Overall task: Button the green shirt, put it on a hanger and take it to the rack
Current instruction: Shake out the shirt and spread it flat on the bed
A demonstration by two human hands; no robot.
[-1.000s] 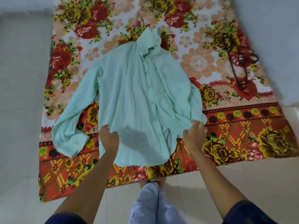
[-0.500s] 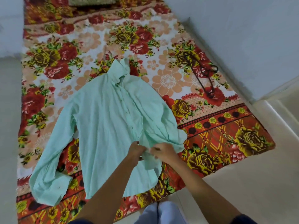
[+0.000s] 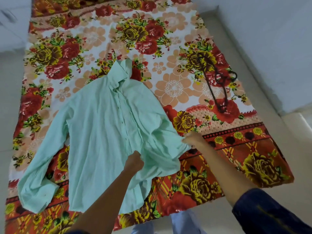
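A: Head view, looking down: green shirt (image 3: 108,141) spread face up across the middle of the frame on a floral blanket (image 3: 177,48), collar toward the top, one sleeve trailing to the lower left.

B: And the hands?

A: Apart. Left hand (image 3: 134,162) bunched on the cloth near the lower end of the placket, fingers curled into the fabric. Right hand (image 3: 192,138) at the right edge of the shirt, pinching the folded-in sleeve or side seam; hard to say which.

B: Why held that way?

A: Likely to draw the front flat and bring the two edges of the placket level, so buttons and holes line up. Placket looks closed along much of its length, but too small to tell which buttons are done.

B: Hanger?

A: Dark hanger (image 3: 217,85) lying flat at the upper right of the frame, well apart from the shirt, untouched. Probably parked there within reach for the next step.

B: Any containers?

A: None visible. No rack in frame either. Pale trouser legs (image 3: 184,223) at the bottom edge.
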